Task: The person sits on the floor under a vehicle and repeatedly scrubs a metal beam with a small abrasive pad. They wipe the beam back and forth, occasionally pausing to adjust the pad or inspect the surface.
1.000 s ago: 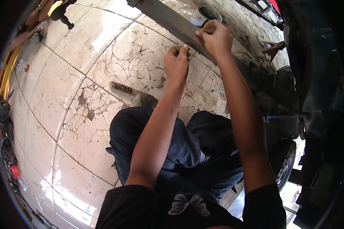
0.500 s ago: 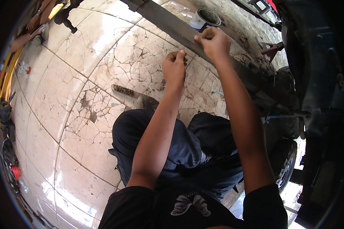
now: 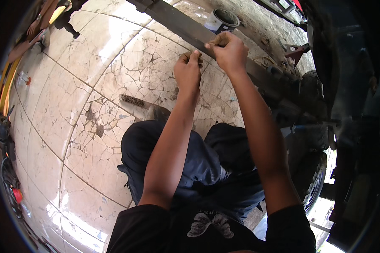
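Note:
Both my arms reach forward over a cracked tile floor (image 3: pixel 131 59). My left hand (image 3: pixel 188 74) is closed, its fingers curled in and the thumb pointing up. To its right and a little farther off, my right hand (image 3: pixel 231 52) is pinched, thumb against fingers, in front of a long dark metal beam (image 3: pixel 173 22). Whatever either hand may hold is too small or hidden to make out. A gap separates the two hands. Left of my left forearm, what looks like a brush with dark bristles (image 3: pixel 132 100) lies on the tiles, beside my foot.
Behind the beam stands an open white and blue can (image 3: pixel 222 21). A dark red stand (image 3: pixel 297 52) is farther right. A tyre (image 3: pixel 314 181) and dark vehicle parts fill the right side. Another person's leg and hand (image 3: pixel 31 38) show at the upper left, near a small clear cup (image 3: pixel 24 79).
Both hands have shifted slightly left in the picture, as has the whole scene. My right hand has come a little nearer to the left one; both stay closed.

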Available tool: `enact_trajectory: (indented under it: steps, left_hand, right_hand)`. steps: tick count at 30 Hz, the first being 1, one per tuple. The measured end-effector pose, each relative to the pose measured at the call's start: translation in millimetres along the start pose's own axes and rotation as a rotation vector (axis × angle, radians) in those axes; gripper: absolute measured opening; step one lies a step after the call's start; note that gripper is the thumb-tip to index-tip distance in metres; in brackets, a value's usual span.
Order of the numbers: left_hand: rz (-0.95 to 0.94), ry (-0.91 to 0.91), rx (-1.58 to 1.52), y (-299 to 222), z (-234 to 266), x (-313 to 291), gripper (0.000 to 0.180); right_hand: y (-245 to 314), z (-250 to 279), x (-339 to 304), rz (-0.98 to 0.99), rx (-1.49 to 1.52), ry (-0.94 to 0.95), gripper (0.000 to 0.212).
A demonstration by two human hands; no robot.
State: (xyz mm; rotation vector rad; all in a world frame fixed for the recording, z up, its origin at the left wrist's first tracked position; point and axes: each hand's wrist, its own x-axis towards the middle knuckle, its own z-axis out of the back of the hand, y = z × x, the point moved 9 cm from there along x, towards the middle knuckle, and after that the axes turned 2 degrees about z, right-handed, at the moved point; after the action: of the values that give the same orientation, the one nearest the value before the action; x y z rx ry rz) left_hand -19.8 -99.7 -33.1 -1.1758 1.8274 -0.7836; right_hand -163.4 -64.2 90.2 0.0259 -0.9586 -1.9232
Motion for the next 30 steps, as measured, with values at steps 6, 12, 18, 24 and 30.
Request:
enact_trajectory:
  steps: [6, 12, 18, 24, 30]
  left_hand:
    - [0.007, -0.024, -0.041, -2, 9, -10, 0.026]
    - [0.008, -0.020, -0.048, -11, 5, -9, 0.025]
    - [0.025, -0.009, 0.009, -2, 5, -2, 0.025]
    - [0.026, 0.009, -0.011, 2, -2, -8, 0.024]
    - [0.005, -0.010, -0.057, -9, 1, -3, 0.024]
  right_hand:
    - [-27, 1, 3, -0.046, 0.103, -0.091, 0.025]
    - [-15, 6, 8, -0.017, -0.038, -0.137, 0.021]
    - [7, -2, -4, 0.063, -0.181, -0.062, 0.022]
    - [-12, 4, 32, 0.034, -0.219, -0.105, 0.025]
    - [-6, 1, 6, -0.013, -0.086, -0.022, 0.025]
